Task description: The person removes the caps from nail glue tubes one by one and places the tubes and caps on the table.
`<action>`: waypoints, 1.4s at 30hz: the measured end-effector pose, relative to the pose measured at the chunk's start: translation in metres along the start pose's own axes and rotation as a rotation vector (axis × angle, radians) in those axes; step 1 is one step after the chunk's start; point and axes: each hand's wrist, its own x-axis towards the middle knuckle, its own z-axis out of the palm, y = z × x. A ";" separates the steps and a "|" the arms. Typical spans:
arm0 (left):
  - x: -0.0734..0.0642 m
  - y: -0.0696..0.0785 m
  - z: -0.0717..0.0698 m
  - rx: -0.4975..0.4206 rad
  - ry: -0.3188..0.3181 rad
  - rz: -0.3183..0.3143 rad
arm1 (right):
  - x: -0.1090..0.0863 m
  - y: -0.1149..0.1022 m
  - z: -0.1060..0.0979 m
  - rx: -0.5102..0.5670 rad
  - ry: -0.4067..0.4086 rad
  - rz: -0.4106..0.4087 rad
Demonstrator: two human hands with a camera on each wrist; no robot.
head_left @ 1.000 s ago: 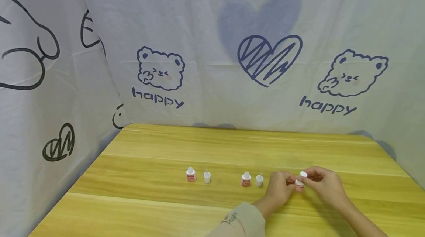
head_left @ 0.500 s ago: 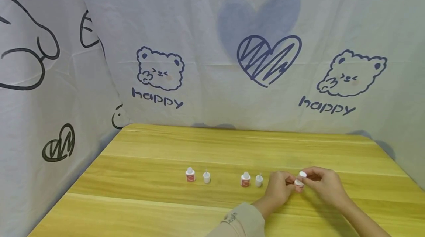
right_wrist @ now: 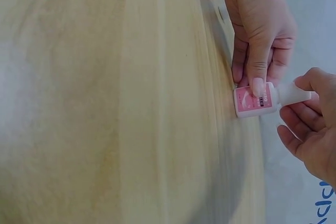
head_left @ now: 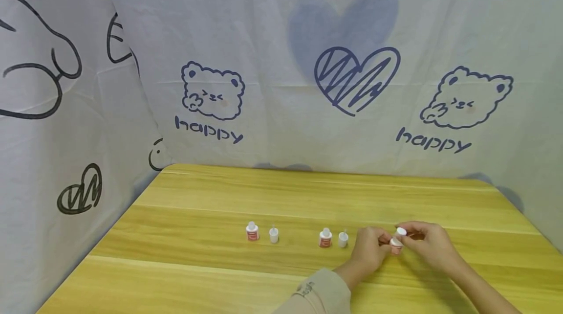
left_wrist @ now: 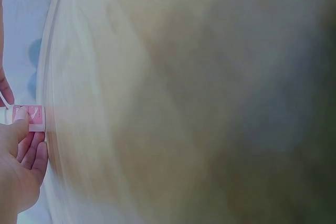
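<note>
At the right of the table my left hand [head_left: 369,249] grips a small white squeeze bottle [right_wrist: 245,104] with a pink label, its thumb across the label in the right wrist view. Thumb and fingers of my right hand [head_left: 433,248] pinch the bottle's white cap [head_left: 401,231]. The cap sits tilted over the bottle's top, with a pale neck part showing between cap and shoulder. To the left stand two similar uncapped bottles, one in the middle [head_left: 325,238] and one farther left [head_left: 252,232]. Beside each rests an upturned white cap with a thin pin pointing up, the middle cap [head_left: 343,240] and the left cap [head_left: 274,235].
The wood-grain table [head_left: 176,250] spreads out under both hands. Behind it hangs a pale cloth [head_left: 281,123] printed with hearts, bears and lettering, and more cloth [head_left: 35,147] covers the left side.
My right hand has raised the cap slightly off the bottle, so more of the bottle's white shoulder shows. My left hand keeps its hold in the same place.
</note>
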 end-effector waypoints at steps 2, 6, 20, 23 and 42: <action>0.000 0.000 0.000 0.010 0.000 0.009 | 0.000 0.001 0.001 0.007 0.018 0.000; 0.000 0.000 -0.001 0.029 0.002 0.023 | 0.001 0.003 0.006 0.013 0.083 0.000; 0.000 0.001 -0.001 0.034 -0.001 0.027 | 0.001 -0.002 0.005 -0.029 0.097 0.018; -0.001 0.001 -0.001 0.026 -0.006 0.026 | 0.001 -0.003 0.004 -0.027 0.077 0.017; -0.001 0.000 0.000 0.036 0.006 0.012 | 0.003 -0.002 0.003 -0.044 0.037 -0.003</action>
